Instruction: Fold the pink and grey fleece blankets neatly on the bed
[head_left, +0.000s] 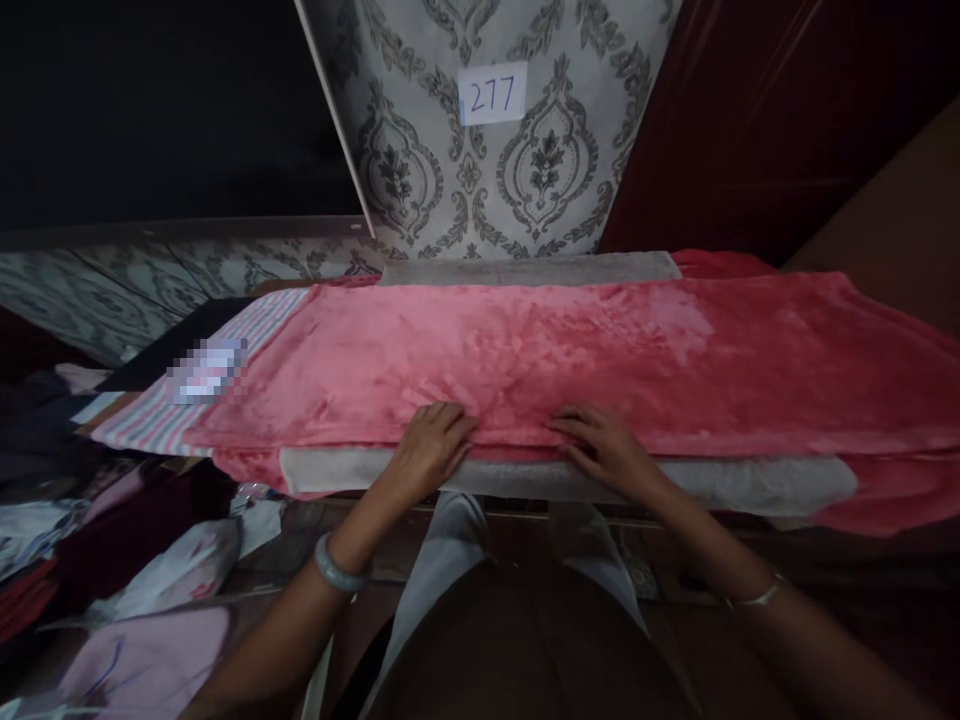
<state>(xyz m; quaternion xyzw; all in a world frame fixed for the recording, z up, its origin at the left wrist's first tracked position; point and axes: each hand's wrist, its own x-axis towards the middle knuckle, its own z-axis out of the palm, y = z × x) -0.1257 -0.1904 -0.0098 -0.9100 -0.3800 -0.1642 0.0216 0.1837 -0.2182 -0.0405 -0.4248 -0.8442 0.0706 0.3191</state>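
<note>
1. You are resting both hands along the near edge of a pink-red plush cloth [487, 350], which is spreading across the middle of the frame to its right edge.
2. Your left hand [433, 440], just left of center, is bending its fingers over that edge; whether it is pinching the fabric, you cannot tell.
3. Your right hand [607, 448], right of center, is curving its fingers there too; its grip you likewise cannot tell.
4. A gray cloth [330, 470] is showing beneath, and a striped fabric [142, 425] is peeking out at left.
5. A card reading "277" [493, 93] is hanging at upper center.
</note>
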